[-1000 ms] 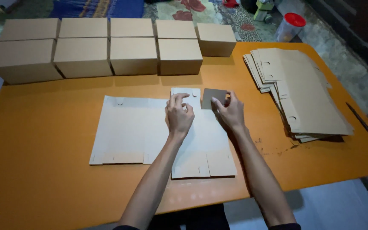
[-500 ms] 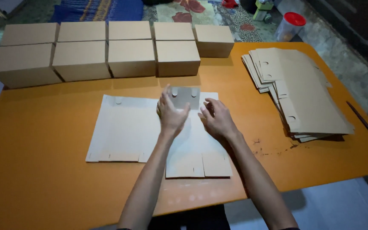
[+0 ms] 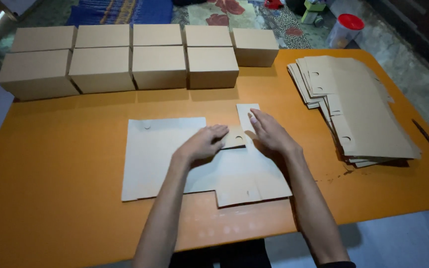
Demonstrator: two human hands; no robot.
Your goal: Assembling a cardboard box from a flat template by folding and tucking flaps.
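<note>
The left hand [image 3: 202,145] lies palm down on the flat cardboard blank [image 3: 175,154], fingers together and stretched toward a folded-over brown flap [image 3: 234,139] near the blank's far edge, their tips pressing on it. The right hand [image 3: 271,133] rests just right of that flap, fingers extended side by side and flat, its fingertips reaching onto a pale narrow tab [image 3: 247,113] that sticks out from the blank's far edge. The blank lies spread on the orange table [image 3: 50,208], near the person's edge and roughly central. Beyond the blank, along the table's far side, stand two rows of assembled cardboard boxes [image 3: 157,67]. Right of the blank, well apart from it, sits a fanned stack of unfolded blanks [image 3: 363,114].
</note>
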